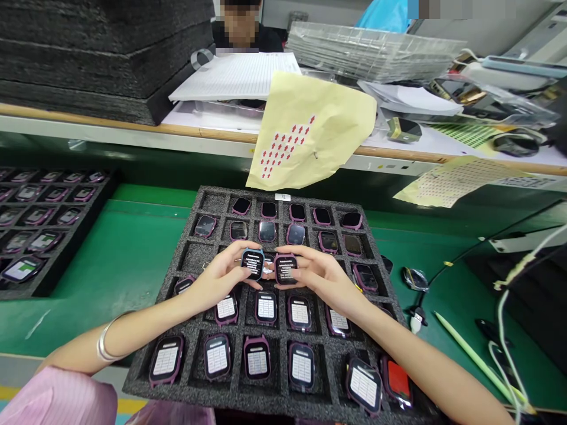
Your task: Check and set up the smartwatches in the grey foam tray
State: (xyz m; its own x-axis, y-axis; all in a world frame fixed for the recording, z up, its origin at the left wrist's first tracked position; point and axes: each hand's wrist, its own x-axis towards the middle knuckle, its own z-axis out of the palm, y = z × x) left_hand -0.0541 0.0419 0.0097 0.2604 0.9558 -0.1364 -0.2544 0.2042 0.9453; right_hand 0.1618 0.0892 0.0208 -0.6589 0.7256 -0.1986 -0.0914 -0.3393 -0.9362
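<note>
My left hand (221, 274) grips a smartwatch body with a blue rim (253, 263), its dark screen showing white text. My right hand (316, 274) grips a second watch body with a pink rim (286, 268), also showing text. Both are held side by side just above the middle of a black foam tray (195, 257). The tray's pockets hold several watch bodies: those in the near rows show white grids, those in the far rows are dark. A silver bangle (105, 342) is on my left wrist.
A second foam tray of watches (66, 260) lies at the left on the green mat. A yellow sheet with red arrow stickers (310, 127) hangs over the shelf edge. A green pen (469, 351) and cables (505, 330) lie at the right. Another person sits behind the shelf.
</note>
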